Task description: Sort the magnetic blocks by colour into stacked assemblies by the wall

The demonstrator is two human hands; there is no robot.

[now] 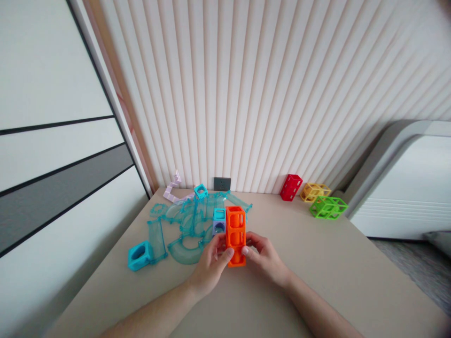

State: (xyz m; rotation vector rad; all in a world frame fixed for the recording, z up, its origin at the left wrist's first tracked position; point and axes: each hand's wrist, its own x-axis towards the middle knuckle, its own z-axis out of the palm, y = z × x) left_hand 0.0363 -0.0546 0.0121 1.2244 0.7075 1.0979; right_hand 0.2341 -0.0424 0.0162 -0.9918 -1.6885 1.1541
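Upright between my two hands is an orange stack of open-sided building blocks [236, 238]. My left hand [212, 262] grips its lower left side, thumb in front. My right hand [264, 258] presses the lower right side, with the thumb near the front edge. Just left of the stack and partly behind it shows a turquoise block [219, 214] on top of a purple block [219, 228]. My left fingers come close to the purple block; whether they touch it I cannot tell.
Translucent teal track pieces [192, 218] spread over the left of the table [299, 244]. A turquoise ring block [138, 256] lies front left, a lilac zigzag piece [172, 188] back left. Red [291, 187], yellow [314, 191] and green blocks [328, 207] stand back right. A wall socket [222, 183] sits behind.
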